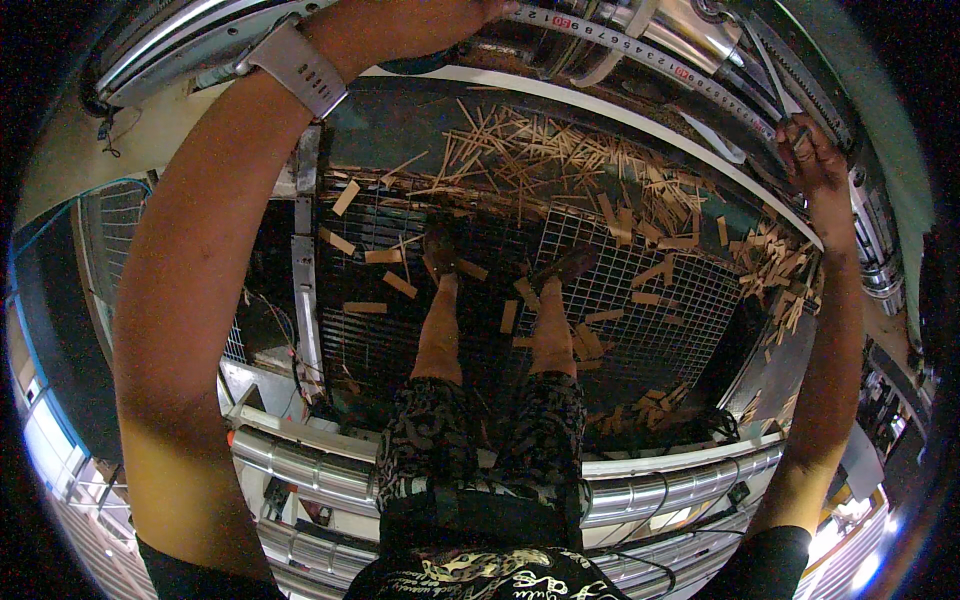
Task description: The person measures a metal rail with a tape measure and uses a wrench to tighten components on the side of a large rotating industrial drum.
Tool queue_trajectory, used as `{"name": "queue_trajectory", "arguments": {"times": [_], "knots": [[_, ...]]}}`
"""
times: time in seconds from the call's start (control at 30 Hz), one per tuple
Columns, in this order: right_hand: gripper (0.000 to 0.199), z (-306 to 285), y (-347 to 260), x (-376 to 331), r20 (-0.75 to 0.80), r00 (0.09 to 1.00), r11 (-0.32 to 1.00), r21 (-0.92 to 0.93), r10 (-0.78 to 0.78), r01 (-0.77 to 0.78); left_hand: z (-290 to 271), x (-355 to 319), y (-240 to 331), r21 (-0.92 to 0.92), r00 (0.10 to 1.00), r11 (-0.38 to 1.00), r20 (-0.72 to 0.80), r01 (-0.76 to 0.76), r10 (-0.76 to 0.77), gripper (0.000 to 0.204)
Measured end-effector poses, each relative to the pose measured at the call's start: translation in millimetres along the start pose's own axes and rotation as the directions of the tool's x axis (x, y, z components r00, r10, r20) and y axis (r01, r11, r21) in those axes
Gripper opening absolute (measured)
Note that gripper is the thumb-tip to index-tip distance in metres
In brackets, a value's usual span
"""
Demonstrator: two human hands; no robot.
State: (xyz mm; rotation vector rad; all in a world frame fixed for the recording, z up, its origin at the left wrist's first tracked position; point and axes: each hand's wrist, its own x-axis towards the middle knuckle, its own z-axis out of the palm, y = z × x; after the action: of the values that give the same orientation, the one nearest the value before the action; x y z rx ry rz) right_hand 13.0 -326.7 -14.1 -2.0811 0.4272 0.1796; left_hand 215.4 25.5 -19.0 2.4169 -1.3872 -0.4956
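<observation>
A white tape measure [620, 42] with dark and red markings is stretched across the machine at the top, sloping down to the right. My left hand [425, 28] is at its left end, fingertips closed on it; the frame's upper edge cuts off part of that hand. At the far right, my right hand [812, 155] has its fingers curled at the tape's other end, and the tape's case cannot be made out. A grey band [300, 72] is around my left wrist. Behind the tape lies a shiny metal roller [700, 30].
Thin wooden strips [540, 140] and small flat tan pieces lie scattered over a dark grated floor [640, 270] around my feet. Shiny metal rollers [300, 465] run behind me. A pale rail [590, 105] borders the machine ahead, and a metal post [305, 260] stands at left.
</observation>
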Motion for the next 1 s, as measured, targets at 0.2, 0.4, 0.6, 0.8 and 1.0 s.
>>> {"name": "queue_trajectory", "arguments": {"times": [0.2, 0.4, 0.6, 0.8, 1.0], "knots": [[0.021, 7.9, -7.5, -3.2, -0.025, 0.999, 0.998, 0.054, -0.037, 0.038, 1.9, 1.8, -6.6, -0.007, 0.997, 0.998, -0.035, -0.067, 0.066, 0.019], [0.022, 3.0, -8.4, -3.4, -0.015, 1.000, 0.999, 0.050, 0.021, -0.020, 0.5, 3.5, -4.1, 0.007, 0.993, 0.996, -0.068, -0.094, 0.094, 0.020], [0.025, 3.3, -4.2, -3.7, -0.053, 0.998, 0.996, 0.079, -0.033, 0.037, 1.3, 5.8, -7.9, 0.041, 0.989, 0.990, -0.061, -0.133, 0.135, 0.019], [0.028, 1.2, -8.1, -1.2, 0.003, 1.000, 0.999, 0.049, 0.000, 0.000, -3.2, -0.3, -0.8, -0.016, 0.998, 0.999, -0.049, -0.047, 0.047, 0.016], [0.031, -3.1, 3.6, -9.2, -0.097, 0.994, 0.998, 0.030, 0.050, -0.047, 0.9, 10.0, 0.4, 0.014, 0.996, 0.998, -0.066, -0.061, 0.062, 0.013]]}}
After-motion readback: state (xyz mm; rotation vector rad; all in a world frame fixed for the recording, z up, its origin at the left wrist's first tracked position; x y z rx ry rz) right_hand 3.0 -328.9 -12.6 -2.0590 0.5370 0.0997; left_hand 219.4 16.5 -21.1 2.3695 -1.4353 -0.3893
